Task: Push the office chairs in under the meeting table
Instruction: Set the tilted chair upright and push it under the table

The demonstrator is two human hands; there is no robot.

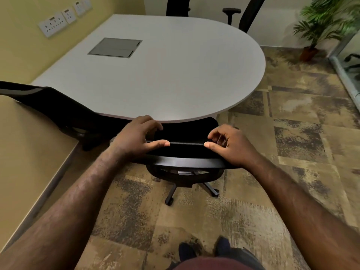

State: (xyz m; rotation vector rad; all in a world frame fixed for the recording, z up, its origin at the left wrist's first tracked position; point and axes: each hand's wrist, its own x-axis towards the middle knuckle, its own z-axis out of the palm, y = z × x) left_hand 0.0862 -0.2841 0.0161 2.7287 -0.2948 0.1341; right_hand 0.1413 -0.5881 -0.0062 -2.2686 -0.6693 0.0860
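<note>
A black office chair (187,151) stands right in front of me, its seat tucked under the near curved edge of the grey meeting table (175,78). Its wheeled base (191,184) shows on the carpet below. My left hand (134,139) and my right hand (231,145) both sit on the top edge of the backrest. Thumbs lie along the near side, fingers curl loosely over the far side. A second black chair (58,108) leans in at the table's left side, partly under the top.
Two more black chairs (178,5) (251,12) stand at the table's far side. A grey cable hatch (115,47) is set into the tabletop. A wooden counter (25,152) runs along my left. A potted plant (327,22) and glass partition (348,61) are at right.
</note>
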